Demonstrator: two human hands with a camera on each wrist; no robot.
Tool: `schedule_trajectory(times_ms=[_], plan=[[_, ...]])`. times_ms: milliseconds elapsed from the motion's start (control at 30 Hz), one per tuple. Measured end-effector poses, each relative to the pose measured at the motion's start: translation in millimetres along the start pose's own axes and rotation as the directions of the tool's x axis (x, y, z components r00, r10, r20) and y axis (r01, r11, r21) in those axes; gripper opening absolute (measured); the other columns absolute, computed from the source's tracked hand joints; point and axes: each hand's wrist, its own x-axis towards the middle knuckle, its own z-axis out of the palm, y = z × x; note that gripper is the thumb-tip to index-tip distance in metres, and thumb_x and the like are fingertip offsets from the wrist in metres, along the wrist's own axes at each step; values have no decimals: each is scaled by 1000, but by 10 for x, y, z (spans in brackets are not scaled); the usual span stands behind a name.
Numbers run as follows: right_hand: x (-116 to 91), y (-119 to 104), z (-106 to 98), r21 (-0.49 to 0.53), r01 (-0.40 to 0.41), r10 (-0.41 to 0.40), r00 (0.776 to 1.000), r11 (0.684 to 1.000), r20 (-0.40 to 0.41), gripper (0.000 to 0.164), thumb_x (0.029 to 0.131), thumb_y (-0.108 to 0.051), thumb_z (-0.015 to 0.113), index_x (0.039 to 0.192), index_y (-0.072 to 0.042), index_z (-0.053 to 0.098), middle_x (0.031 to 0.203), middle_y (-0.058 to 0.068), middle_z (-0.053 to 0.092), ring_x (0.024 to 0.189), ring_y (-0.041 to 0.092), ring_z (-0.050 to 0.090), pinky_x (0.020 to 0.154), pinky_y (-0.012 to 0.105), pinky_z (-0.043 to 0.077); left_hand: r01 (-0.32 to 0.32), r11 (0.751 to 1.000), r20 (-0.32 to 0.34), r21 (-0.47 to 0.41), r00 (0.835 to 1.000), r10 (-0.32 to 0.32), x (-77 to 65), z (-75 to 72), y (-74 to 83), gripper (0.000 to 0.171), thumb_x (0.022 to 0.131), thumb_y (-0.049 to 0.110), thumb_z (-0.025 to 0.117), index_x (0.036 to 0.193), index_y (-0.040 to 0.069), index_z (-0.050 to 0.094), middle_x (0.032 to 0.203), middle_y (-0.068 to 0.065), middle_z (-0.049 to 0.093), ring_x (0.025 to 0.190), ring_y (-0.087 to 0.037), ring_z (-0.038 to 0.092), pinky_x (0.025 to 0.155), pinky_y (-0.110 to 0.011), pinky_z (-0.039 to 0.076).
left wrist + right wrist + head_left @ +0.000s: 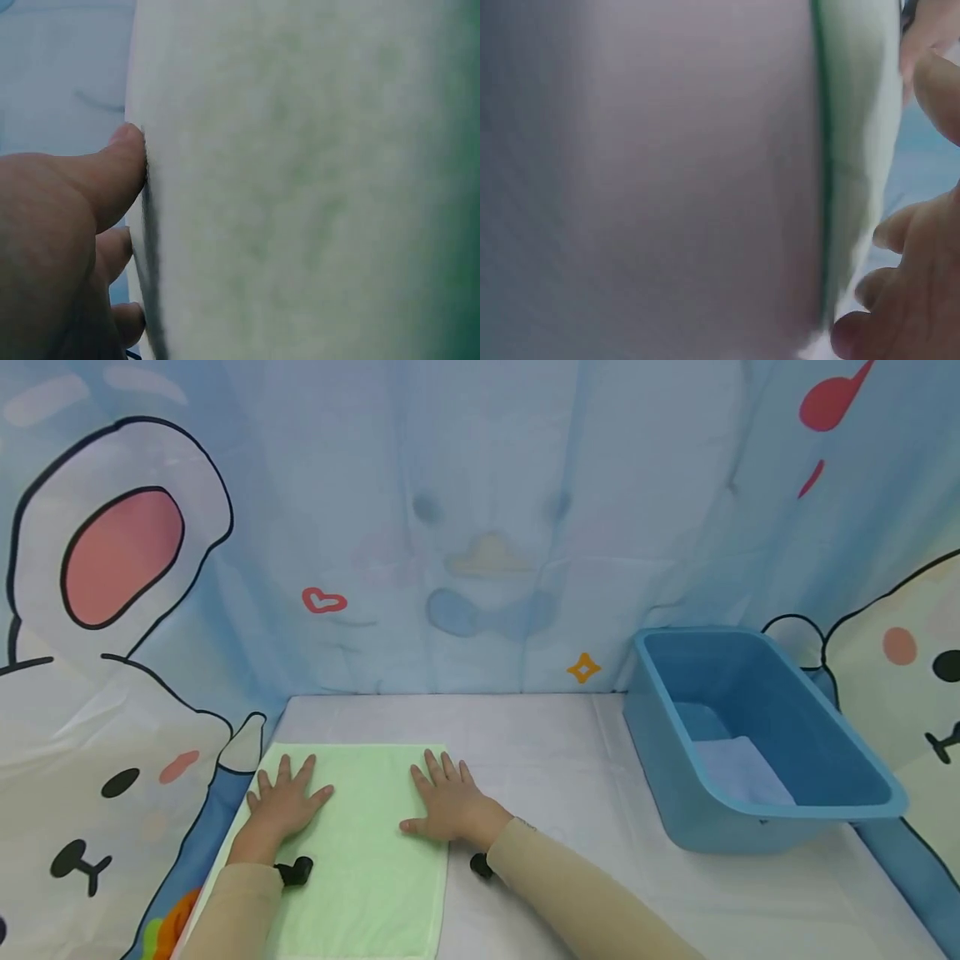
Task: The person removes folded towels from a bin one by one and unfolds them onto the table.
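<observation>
A pale green towel (360, 860) lies spread flat on the white tabletop, its far edge straight. My left hand (281, 806) rests on its upper left part, fingers spread and straight. Across from it, my right hand (453, 806) lies on the towel's right edge near the far corner, fingers also spread, thumb pointing left. In the left wrist view the left thumb (124, 161) touches the towel (285, 187), which looks blurred up close. The right wrist view shows the right hand's fingers (900, 277) along the towel's edge (855, 150).
A blue plastic tub (675, 777) stands on the table at the right, with a white cloth (742, 768) inside. A cartoon-printed curtain (487, 527) hangs behind the table. The white tabletop (555, 793) shows between towel and tub. Black wrist cameras (296, 871) sit under both wrists.
</observation>
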Motion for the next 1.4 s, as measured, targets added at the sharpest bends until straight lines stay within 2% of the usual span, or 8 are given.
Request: schedule_trajectory(times_ms=[233, 500, 767, 900, 1067, 1400], plan=[[59, 88, -57, 6, -108, 108, 994, 994, 12, 93, 108, -69, 43, 174, -12, 14, 184, 11, -1, 171, 33, 3, 138, 55, 9, 13, 1000, 13, -16, 1000, -13, -16, -52, 45, 92, 107, 66, 51, 174, 15, 14, 177, -33, -7, 155, -72, -12, 120, -88, 2], [118, 119, -13, -9, -139, 139, 989, 990, 40, 92, 109, -63, 47, 174, -10, 8, 184, 7, -3, 171, 31, 0, 138, 55, 3, 1, 998, -2, -60, 1000, -1, -15, -18, -100, 100, 102, 74, 51, 174, 14, 16, 178, -32, -5, 156, -71, -14, 120, -87, -1], [115, 140, -20, -2, -136, 136, 990, 991, 43, 92, 110, -61, 47, 174, -11, 6, 184, 6, -6, 171, 31, -3, 138, 56, 1, -10, 997, -1, -80, 1000, 10, -18, -16, -110, 103, 101, 78, 48, 174, 14, 13, 177, -32, -9, 155, -71, -18, 119, -88, -5], [96, 163, -34, 8, -123, 123, 992, 992, 32, 92, 109, -62, 48, 174, -11, 8, 184, 6, -3, 171, 32, -1, 138, 57, 3, 1, 996, 9, -93, 1000, -1, -51, -67, -40, 99, 103, 71, 52, 174, 14, 14, 177, -32, -8, 155, -71, -18, 119, -87, -5], [87, 195, -42, 15, -106, 106, 994, 994, 25, 93, 108, -63, 49, 174, -12, 10, 184, 6, -1, 171, 31, 1, 138, 57, 6, 8, 998, 21, -61, 1000, -7, -65, -93, -8, 94, 107, 63, 52, 174, 12, 12, 177, -32, -9, 154, -72, -17, 119, -88, -3], [54, 276, -67, 30, -58, 57, 998, 998, 26, 93, 107, -62, 54, 174, -14, 14, 184, 5, 1, 171, 32, 2, 137, 61, 6, 1, 998, 17, -62, 1000, 0, -57, -93, -28, 93, 107, 63, 53, 173, 11, 14, 177, -33, -8, 154, -72, -16, 120, -87, -2]])
